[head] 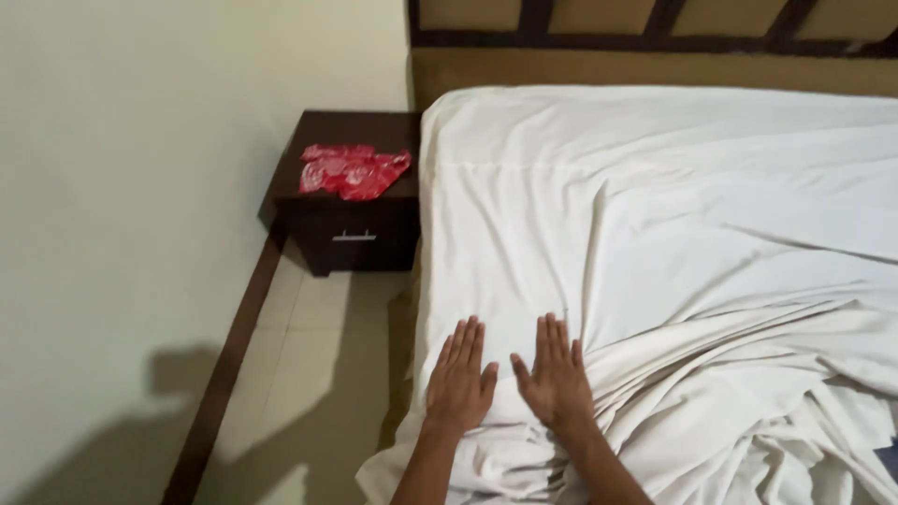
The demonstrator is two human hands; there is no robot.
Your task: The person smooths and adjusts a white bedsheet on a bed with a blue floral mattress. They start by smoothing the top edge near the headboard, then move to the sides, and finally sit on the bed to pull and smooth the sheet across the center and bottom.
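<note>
Bed (655, 75): wide, with a padded tan headboard crossed by dark wooden slats; it carries everything the hands work on.
Sheet (673, 215): white woven cloth, smooth and flat toward the head of the bed, bunched into long soft folds toward the near right; it hangs over the bed's left edge.
Wall (122, 187): plain and pale, with a dark skirting strip along the tiled floor (299, 374).
Nightstand (351, 196): a dark wooden box with one drawer, tight against the bed's head-left corner.
Red cloth (354, 171): crumpled and patterned, lying on the nightstand top.
Left hand (458, 379): flat on the sheet near the bed's left edge, fingers straight and together, gripping nothing, apparently pressing the cloth down.
Right hand (554, 374): just beside it, palm down, fingers spread slightly, holding nothing, at the foot of the folds.
</note>
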